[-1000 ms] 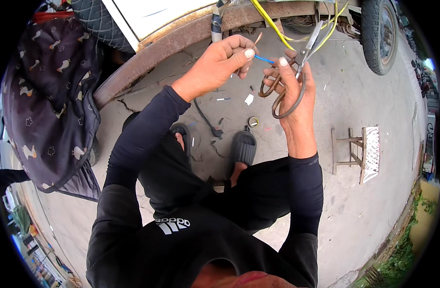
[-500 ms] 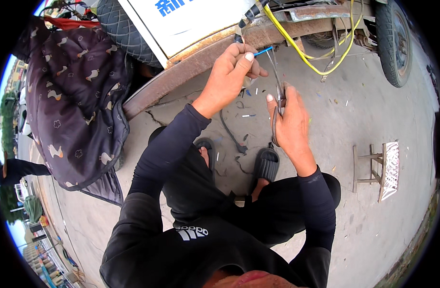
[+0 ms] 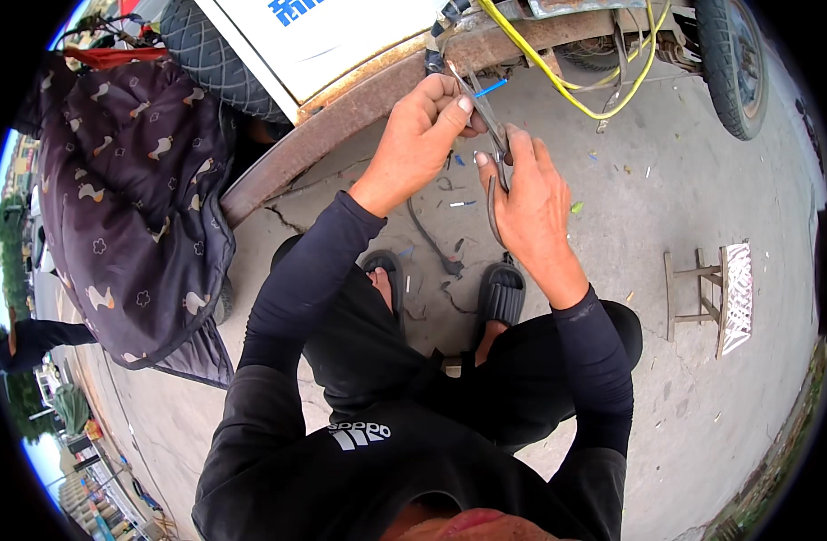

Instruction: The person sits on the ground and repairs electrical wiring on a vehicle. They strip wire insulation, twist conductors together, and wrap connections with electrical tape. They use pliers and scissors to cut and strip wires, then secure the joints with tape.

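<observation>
Right hand [image 3: 531,203] grips the scissors [image 3: 487,153]; left hand [image 3: 418,135] pinches the blue wire [image 3: 491,88] below the rusty frame [image 3: 341,117]. Close gently, keeping wire taut.

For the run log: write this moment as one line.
left hand: pinches blue wire | right hand: grips scissors at the wire | yellow cable hangs from rusty frame | stool right
</observation>
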Demonstrator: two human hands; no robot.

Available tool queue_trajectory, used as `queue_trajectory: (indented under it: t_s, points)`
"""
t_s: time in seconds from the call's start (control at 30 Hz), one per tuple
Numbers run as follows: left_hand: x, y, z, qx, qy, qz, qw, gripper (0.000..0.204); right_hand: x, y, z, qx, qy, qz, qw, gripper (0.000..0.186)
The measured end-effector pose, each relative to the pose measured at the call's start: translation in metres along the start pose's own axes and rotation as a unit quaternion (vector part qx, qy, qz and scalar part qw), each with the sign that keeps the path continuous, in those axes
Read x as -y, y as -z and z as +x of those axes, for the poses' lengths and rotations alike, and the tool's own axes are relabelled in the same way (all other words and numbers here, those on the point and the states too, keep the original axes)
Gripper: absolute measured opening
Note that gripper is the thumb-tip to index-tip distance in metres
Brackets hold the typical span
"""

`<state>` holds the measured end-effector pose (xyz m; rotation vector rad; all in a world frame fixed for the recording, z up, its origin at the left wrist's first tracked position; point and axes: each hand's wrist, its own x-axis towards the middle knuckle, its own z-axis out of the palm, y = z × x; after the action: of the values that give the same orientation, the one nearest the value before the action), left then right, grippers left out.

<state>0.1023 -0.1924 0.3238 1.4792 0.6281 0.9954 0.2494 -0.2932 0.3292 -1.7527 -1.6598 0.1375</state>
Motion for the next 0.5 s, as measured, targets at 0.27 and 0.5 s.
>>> queue_trajectory:
  t_s: [0.27, 0.5]
  points:
    - [-0.0003, 0.0019, 0.0004, 0.010, -0.014, 0.013, 1.000, 0.026, 0.0032, 0.0015, 0.0062, 0.019, -0.011, -0.024, 0.999, 0.026]
    - [-0.0028, -0.0009, 0.0001, -0.004, -0.039, 0.033, 0.999, 0.022, -0.0041, -0.0043, 0.0031, 0.017, 0.000, -0.023, 1.000, 0.032]
